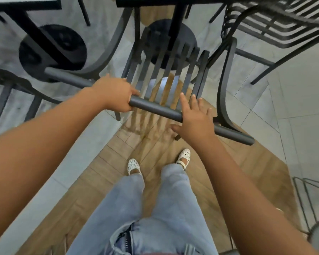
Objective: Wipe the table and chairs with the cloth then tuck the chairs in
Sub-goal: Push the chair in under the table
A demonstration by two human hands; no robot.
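Fingers of the left hand (116,97) curl round the chair's top rail (155,107); the right hand (195,116) lies on it with fingers straight. That slatted chair (166,70) stands part-way under the table (173,1). Metal (rigid, probably fairly heavy), so it should slide as one piece; the rail seems the best hold. No cloth is in sight.

Floor: wood-look planks (155,144) below the fingers (182,100), pale grey tiles (293,98) to either side. Round black pedestal base (29,56) beyond and left of the fingers, a second base (189,35) straight beyond. Slatted black chair (276,24) far right. Even, soft light.
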